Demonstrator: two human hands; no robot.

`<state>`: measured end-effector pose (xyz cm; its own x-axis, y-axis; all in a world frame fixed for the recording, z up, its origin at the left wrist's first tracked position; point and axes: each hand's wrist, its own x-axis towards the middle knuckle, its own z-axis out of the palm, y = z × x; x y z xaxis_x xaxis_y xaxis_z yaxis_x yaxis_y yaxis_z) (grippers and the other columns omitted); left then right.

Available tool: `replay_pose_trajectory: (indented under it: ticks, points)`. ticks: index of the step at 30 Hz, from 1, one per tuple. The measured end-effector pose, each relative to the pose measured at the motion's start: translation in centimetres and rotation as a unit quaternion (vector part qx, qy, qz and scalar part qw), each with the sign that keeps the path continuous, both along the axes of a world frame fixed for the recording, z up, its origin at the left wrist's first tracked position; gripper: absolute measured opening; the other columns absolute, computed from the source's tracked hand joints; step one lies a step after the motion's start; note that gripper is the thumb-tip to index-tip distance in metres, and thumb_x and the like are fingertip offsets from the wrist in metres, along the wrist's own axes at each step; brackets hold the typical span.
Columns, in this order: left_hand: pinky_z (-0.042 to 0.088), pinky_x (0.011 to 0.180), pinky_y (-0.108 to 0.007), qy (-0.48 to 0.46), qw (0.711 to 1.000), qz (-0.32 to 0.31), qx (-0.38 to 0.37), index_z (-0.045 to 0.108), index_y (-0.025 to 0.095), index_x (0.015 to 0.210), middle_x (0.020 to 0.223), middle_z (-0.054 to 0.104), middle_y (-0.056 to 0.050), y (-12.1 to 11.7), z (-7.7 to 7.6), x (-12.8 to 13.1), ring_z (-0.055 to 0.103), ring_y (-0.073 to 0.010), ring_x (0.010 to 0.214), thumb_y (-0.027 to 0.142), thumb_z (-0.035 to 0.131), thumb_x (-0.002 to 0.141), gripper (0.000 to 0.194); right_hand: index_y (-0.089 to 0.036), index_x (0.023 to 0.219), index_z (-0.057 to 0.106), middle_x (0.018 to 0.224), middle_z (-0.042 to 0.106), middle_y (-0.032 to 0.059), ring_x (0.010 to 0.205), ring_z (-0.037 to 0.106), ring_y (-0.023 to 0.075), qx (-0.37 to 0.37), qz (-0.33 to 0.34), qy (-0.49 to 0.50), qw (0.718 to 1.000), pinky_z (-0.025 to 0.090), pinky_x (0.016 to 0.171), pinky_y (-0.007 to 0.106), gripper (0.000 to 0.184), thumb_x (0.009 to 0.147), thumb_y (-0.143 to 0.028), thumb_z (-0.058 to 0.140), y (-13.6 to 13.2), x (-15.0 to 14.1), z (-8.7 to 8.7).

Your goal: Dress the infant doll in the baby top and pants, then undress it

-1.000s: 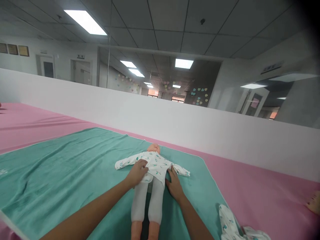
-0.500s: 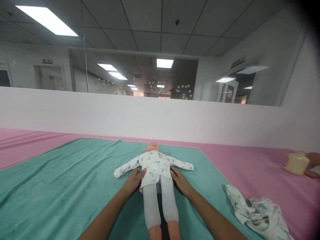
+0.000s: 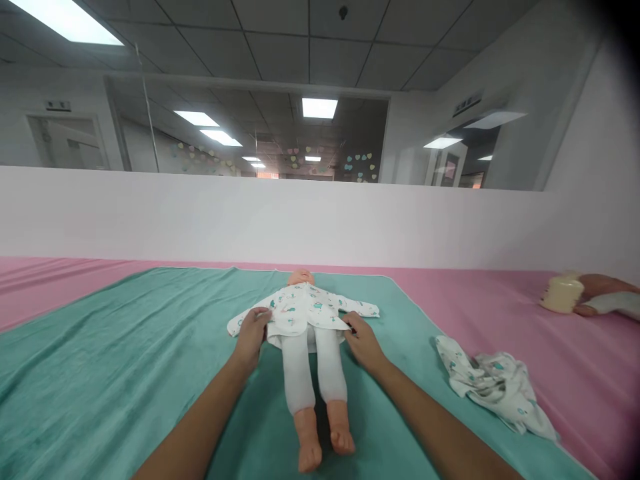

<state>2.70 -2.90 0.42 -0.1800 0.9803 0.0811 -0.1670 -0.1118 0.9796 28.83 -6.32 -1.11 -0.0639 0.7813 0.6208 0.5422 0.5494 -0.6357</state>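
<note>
Pale white wall (image 3: 250, 223) runs beneath a wide glass panel (image 3: 245, 133), and in front of it a pink cloth (image 3: 475, 310) lies under a teal, soft-looking blanket (image 3: 125, 347). You reach in from both sides of a white, long-sleeved top with small green prints (image 3: 290, 307): your left hand (image 3: 253, 337) closes its fingers at one side edge, while your right hand (image 3: 364, 343) pinches the opposite lower edge. Gripping both sides seems to draw the fabric outward and straighten its hem.

Inside the top is a flesh-coloured baby doll (image 3: 339, 427), lying on its back on the blanket between your arms, feet toward you and head toward the wall. Its spread sleeves probably leave both flanks within easy reach. White leggings (image 3: 297, 373) cover its legs, leaving the feet bare.

Farther out on your right, a crumpled, white printed garment (image 3: 500, 387) lies partly on the blanket's edge, seemingly set aside from your hands. Beyond it, on the pink cloth, stands a squat, pale yellow, cup-like object (image 3: 563, 295); you cannot tell whether it is a container or holds anything. Just beside it is a partly visible flesh-toned shape (image 3: 600, 285), too unclear to identify.
</note>
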Motion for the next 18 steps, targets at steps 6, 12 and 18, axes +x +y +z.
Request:
replay_pose_trajectory:
  ticks: [6,12,18]
  points:
    - [0.036,0.05,-0.023,0.048,0.998,0.035,0.002,0.057,0.017,0.084,0.066,0.057,0.001,-0.1,0.0,-0.2,0.051,-0.0128,0.056,0.032,0.061,0.061,0.028,-0.019,0.071,0.052,0.076,0.051,0.0016,0.074,0.05,0.0171,0.039,-0.007,-0.022,0.999,0.042,0.067,0.03,0.018,0.065,-0.008,0.039,-0.2,0.7,-0.2]
    - [0.045,0.078,-0.035,0.275,0.943,0.082,0.169,0.058,0.018,0.088,0.088,0.059,-0.005,-0.2,-0.8,0.7,0.056,-0.021,0.085,0.031,0.053,0.071,0.022,-0.026,0.127,0.045,0.13,0.044,0.0073,0.121,0.038,0.022,0.134,-0.035,-0.132,0.982,0.033,0.102,0.044,0.049,0.08,-0.012,0.042,-1.5,-0.7,1.0]
    - [0.03,0.103,-0.042,0.441,0.832,-0.008,0.337,0.059,0.021,0.099,0.119,0.055,-0.006,-2.0,-0.5,2.1,0.044,-0.0219,0.117,0.029,0.047,0.083,0.022,-0.028,0.113,0.058,0.126,0.054,0.0004,0.124,0.04,0.0179,0.106,0.06,-0.154,0.981,0.032,0.105,0.043,0.032,0.089,-0.019,0.038,-1.3,-1.7,0.8]
